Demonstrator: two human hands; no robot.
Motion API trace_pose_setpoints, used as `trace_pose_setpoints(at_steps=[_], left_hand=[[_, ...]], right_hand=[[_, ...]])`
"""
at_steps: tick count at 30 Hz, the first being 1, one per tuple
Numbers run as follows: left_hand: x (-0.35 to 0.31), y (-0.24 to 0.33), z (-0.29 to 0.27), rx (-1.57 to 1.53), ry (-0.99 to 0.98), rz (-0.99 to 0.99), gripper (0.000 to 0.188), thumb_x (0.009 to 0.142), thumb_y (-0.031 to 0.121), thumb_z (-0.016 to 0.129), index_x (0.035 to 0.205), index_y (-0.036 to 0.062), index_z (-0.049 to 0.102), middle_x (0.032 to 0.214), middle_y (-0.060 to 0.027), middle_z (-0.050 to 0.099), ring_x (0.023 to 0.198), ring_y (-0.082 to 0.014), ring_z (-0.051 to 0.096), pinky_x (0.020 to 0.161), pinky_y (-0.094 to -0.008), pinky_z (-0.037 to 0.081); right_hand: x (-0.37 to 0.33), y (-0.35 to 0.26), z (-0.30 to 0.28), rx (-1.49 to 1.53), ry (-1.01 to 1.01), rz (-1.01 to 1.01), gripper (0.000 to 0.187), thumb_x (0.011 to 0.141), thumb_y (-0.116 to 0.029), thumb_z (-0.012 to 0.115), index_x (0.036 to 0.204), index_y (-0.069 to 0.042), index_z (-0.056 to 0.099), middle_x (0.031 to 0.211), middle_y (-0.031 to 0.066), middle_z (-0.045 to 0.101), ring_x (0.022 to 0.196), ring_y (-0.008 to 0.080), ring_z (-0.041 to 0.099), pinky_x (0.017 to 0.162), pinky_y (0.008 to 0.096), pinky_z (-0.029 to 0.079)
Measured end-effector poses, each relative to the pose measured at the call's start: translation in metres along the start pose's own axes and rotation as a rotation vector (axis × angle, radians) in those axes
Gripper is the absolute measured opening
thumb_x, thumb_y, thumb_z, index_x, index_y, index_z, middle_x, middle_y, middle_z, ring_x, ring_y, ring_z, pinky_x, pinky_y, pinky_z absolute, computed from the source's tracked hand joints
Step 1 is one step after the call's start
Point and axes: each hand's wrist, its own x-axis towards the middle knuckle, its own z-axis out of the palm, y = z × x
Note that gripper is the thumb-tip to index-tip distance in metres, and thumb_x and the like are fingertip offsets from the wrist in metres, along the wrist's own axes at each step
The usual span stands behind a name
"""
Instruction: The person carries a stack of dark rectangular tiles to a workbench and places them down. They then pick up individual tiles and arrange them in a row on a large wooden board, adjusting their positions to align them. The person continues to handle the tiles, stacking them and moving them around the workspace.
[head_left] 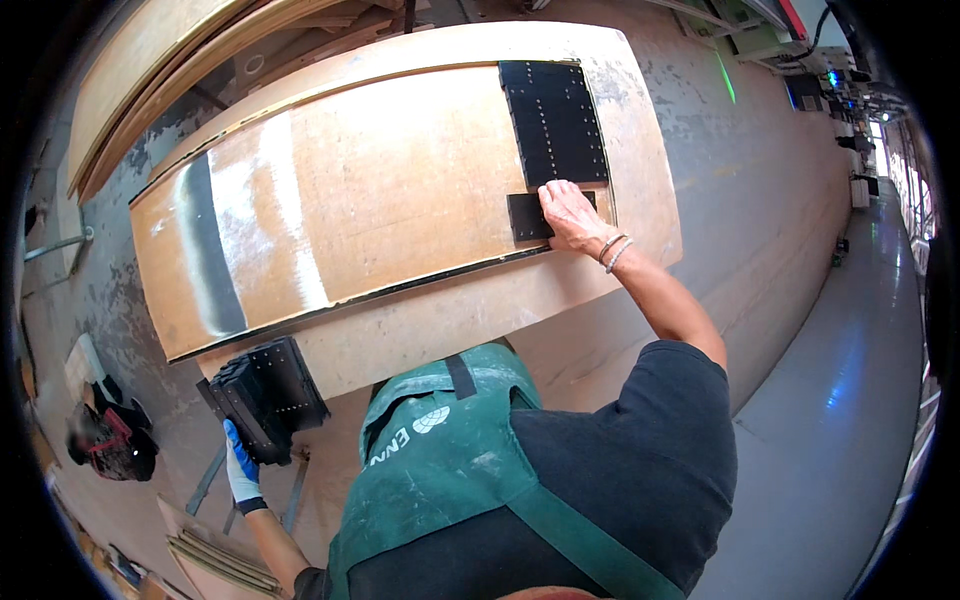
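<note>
My left hand [241, 470], in a blue and white glove, grips the near side of a thick stack of black plates [268, 395] with small holes. The stack is at the board's near left corner. My bare right hand [572, 218], with bracelets at the wrist, has its fingers bent over a single black plate [526, 218] on the wooden board [400, 170]. Its fingertips are at the plate's far edge and the thumb at the near one. Just beyond lies a block of black plates [550, 120] set side by side, with rows of light dots.
A larger pale panel [640, 150] lies under the board. Dark strips edge the board, and a dark band [212, 240] crosses its left part. Curved wooden sheets [130, 100] stand at the far left. Another person [110, 430] is at the left, away from me.
</note>
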Motion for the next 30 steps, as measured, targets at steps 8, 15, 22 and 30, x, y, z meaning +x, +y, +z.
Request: trace_pose_setpoints(at_steps=[8, 15, 22, 30], left_hand=[[-0.007, 0.0, 0.0, -0.002, 0.052, -0.034, 0.074, 0.098, 0.057, 0.057, 0.148, 0.0042, 0.046, 0.142, -0.0101, 0.056, 0.123, -0.0231, 0.058, 0.105, -0.0388, 0.047], [-0.001, -0.002, -0.006, 0.001, 0.052, -0.055, 0.075, 0.097, 0.058, 0.057, 0.148, 0.0044, 0.046, 0.143, -0.0102, 0.055, 0.124, -0.0237, 0.058, 0.107, -0.0395, 0.046], [0.0, -0.003, -0.005, 0.048, 0.05, -0.021, 0.077, 0.096, 0.06, 0.057, 0.148, 0.0045, 0.047, 0.143, -0.0097, 0.056, 0.122, -0.0236, 0.059, 0.105, -0.0391, 0.047], [-0.003, -0.018, -0.022, -0.031, 0.013, 0.006, 0.063, 0.108, 0.042, 0.037, 0.156, 0.0016, 0.029, 0.16, -0.012, 0.033, 0.146, -0.0276, 0.033, 0.124, -0.0405, 0.023]], right_hand=[[0.01, 0.038, -0.037, 0.104, 0.05, 0.071, 0.07, 0.054, -0.016, 0.085, 0.113, 0.002, 0.05, 0.111, 0.0208, 0.053, 0.106, 0.0376, 0.053, 0.093, 0.0446, 0.047], [0.038, 0.093, -0.015, 0.08, -0.032, 0.046, 0.087, 0.054, -0.01, 0.086, 0.13, 0.004, 0.046, 0.125, 0.0203, 0.051, 0.121, 0.0369, 0.049, 0.106, 0.0421, 0.042], [0.028, 0.084, -0.008, 0.176, -0.045, 0.033, 0.09, 0.049, -0.019, 0.09, 0.125, 0.003, 0.047, 0.113, 0.0194, 0.049, 0.109, 0.0375, 0.051, 0.097, 0.0443, 0.046], [0.027, 0.052, -0.014, 0.272, 0.031, 0.086, 0.084, 0.063, -0.032, 0.091, 0.127, 0.004, 0.049, 0.123, 0.0237, 0.055, 0.119, 0.0398, 0.052, 0.106, 0.046, 0.043]])
